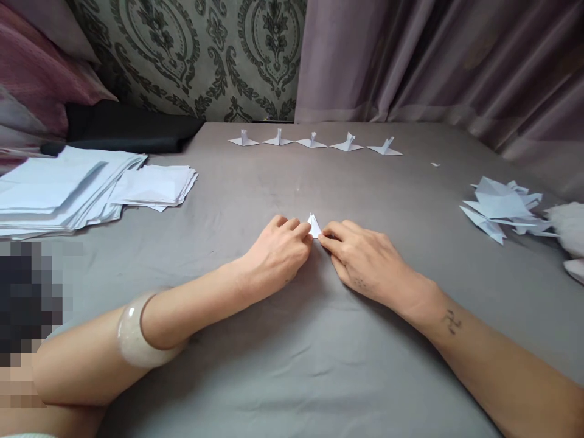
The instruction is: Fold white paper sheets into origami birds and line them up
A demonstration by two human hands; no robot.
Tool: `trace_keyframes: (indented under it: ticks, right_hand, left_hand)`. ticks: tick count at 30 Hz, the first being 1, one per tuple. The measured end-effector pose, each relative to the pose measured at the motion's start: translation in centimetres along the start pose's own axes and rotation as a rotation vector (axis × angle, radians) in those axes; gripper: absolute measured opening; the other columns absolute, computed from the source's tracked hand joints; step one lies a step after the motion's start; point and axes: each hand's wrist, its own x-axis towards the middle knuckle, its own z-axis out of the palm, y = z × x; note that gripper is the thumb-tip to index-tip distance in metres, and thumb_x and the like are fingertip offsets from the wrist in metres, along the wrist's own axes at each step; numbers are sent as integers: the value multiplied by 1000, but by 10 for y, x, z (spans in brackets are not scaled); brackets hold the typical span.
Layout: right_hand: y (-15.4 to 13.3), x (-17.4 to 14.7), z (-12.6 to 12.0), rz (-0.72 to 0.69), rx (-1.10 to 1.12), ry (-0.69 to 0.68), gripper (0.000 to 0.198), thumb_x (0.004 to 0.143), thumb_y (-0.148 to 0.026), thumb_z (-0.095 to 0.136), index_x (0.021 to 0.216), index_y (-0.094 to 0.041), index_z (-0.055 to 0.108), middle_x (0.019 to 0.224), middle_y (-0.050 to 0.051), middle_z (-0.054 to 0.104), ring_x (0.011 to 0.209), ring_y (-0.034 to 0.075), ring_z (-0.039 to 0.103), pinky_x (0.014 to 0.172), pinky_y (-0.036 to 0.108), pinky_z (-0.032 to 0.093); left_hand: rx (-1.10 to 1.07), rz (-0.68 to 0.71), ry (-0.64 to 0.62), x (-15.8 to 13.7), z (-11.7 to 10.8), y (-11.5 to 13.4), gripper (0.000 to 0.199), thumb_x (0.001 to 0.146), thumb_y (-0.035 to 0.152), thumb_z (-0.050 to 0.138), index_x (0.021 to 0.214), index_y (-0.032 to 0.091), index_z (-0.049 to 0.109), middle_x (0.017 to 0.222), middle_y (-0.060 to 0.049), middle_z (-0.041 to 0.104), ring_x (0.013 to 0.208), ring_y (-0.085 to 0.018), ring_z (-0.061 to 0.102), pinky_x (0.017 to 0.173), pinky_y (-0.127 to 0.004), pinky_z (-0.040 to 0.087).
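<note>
Between my two hands, near the middle of the grey cloth, is a small piece of folded white paper (314, 226) with a pointed top. My left hand (285, 249) pinches its left side, fingers curled and closed. My right hand (360, 255) grips the lower right corner between thumb and fingertips. Its lower edge is partly hidden by the fingers. A pale bangle (137, 334) circles my left forearm.
Several folded paper figures (312, 141) stand in a row at the back. Stacks of white paper sheets (59, 188) and smaller sheets (157, 185) lie at left, near a black cloth (128, 125). Folded paper pieces (502, 204) are heaped at right beside something fluffy and white (568, 225).
</note>
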Motion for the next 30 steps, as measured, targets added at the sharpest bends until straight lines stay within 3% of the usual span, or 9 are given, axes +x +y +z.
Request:
trace_keyframes:
  ticks: [4,6,9,12,14,19,25,30]
  right_hand:
    - [2,1,3,10,87,48,30,90,-12,42,100,-21,69,100,6,66,86,18,57,57,29,35]
    - [6,2,9,43,211,122,29,85,-11,45,95,-22,70,100,4,67,88,17,58,59,28,38]
    - [14,7,20,171,457,256,28,78,-8,48,89,-21,70,94,2,68,78,14,60,64,26,43]
    - [19,12,25,353,654,313,26,73,-9,49,87,-19,69,84,2,70,65,12,59,64,26,45]
    - [20,15,26,398,729,300,29,72,-9,48,89,-18,70,86,3,70,69,13,61,66,25,46]
    - [19,15,29,278,749,286,35,72,-9,46,92,-21,72,94,3,67,67,11,57,65,25,45]
    - [15,10,30,136,608,299,32,75,-10,48,85,-25,75,97,2,64,72,11,57,67,25,45]
    - [8,4,21,91,473,258,27,77,-16,51,86,-25,75,96,2,63,68,10,55,64,25,43]
  left_hand:
    - [-298,-92,193,1,12,-9,35,82,8,40,95,16,71,95,-9,67,86,-21,61,78,-35,45]
    - [-550,-239,296,3,18,-14,36,78,5,39,86,18,72,91,-5,69,76,-15,61,70,-27,46]
    - [-745,-436,370,7,22,-20,31,72,8,43,84,16,71,78,-3,68,63,-11,57,61,-22,44]
    - [-822,-526,370,9,22,-23,30,70,12,46,87,16,71,67,0,64,58,-11,54,58,-22,42]
    - [-864,-531,359,9,22,-24,31,69,14,45,86,16,70,64,1,62,56,-11,52,56,-21,41]
    - [-898,-460,345,9,23,-26,33,68,15,43,83,16,71,67,0,60,56,-10,49,54,-21,39]
    - [-945,-439,341,7,22,-25,29,68,16,44,83,16,68,65,1,56,56,-10,46,53,-21,38]
    - [-874,-336,380,6,21,-22,23,67,16,51,87,17,62,80,-1,56,66,-11,50,59,-22,43]
